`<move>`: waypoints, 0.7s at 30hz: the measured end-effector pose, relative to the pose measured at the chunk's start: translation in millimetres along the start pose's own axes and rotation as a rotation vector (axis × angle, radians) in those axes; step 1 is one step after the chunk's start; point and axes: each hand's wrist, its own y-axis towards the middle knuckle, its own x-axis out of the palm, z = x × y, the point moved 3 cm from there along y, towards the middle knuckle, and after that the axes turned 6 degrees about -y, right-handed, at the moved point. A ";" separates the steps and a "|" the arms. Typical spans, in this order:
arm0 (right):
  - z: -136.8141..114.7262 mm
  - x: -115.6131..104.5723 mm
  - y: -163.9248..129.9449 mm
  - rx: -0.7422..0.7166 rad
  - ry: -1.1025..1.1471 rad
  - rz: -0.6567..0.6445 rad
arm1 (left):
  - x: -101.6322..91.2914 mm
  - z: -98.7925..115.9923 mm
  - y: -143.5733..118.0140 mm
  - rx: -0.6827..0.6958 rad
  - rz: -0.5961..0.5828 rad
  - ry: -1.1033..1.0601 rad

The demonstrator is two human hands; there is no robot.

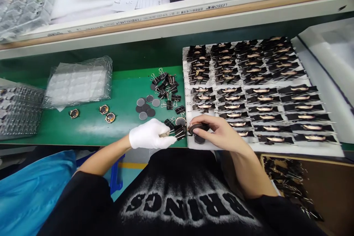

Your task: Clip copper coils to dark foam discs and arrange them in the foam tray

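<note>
My left hand (151, 135), in a white glove, has its thumb and fingers pressed together. Whatever is between them is too small to make out. Right at its fingertips lie black binder clips (180, 132). My bare right hand (218, 131) grips a dark round disc (197, 128) at the left front edge of the white foam tray (190, 142). Below that disc, another dark disc (199, 139) rests on the foam. A round watch-like case (180, 121) with a gold rim sits between my hands. Just behind, more binder clips (167, 86) form a loose pile.
Rows of clipped gold-rimmed pieces (261, 91) fill the tray. Several grey and black discs (151, 112) and round gold-rimmed cases (110, 117) lie on the green table (124, 132). Clear plastic trays (79, 81) are stacked left. A shelf edge (166, 24) runs across the back.
</note>
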 end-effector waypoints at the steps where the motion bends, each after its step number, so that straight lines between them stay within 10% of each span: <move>1: -1.7 -2.4 0.2 0.000 -0.036 -0.036 | 0.9 1.0 -0.2 0.006 -0.028 -0.002; 8: -16.1 -7.6 2.7 -0.084 -0.211 -0.338 | 1.6 10.6 -0.1 0.090 -0.149 0.028; 21: -18.4 1.7 5.1 -0.126 -0.217 -0.370 | 2.1 19.8 1.0 0.040 -0.249 0.077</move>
